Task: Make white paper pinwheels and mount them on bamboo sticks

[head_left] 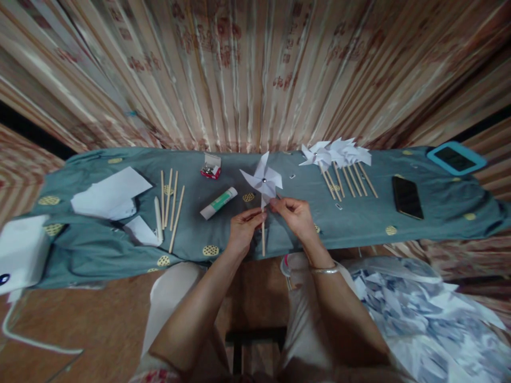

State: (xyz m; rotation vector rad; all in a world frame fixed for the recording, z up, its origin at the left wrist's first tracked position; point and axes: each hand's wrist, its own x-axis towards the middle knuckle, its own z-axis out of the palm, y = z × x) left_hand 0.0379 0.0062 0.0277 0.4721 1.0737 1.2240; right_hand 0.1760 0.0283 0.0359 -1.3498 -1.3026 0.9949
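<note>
A white paper pinwheel (263,180) with a shiny pin at its centre stands on a wooden stick (263,242), held upright over the middle of the table. My left hand (244,229) is closed, its thumb and fingertips pinching the stick just below the paper blades. My right hand (294,214) is closed too, its fingertips at the lower right blade beside the stick; whether they pinch the paper is hard to make out. A glue stick (218,203) lies to the left of my left hand. Behind it sits a small red and white box of pins (211,166).
Several loose wooden sticks (172,199) and white paper sheets (107,194) lie at left, near a white device (22,252). On the right are several pinwheels (343,154), a dark phone (407,197) and a blue-framed tablet (457,158). A bag of paper pieces (431,314) stands below right.
</note>
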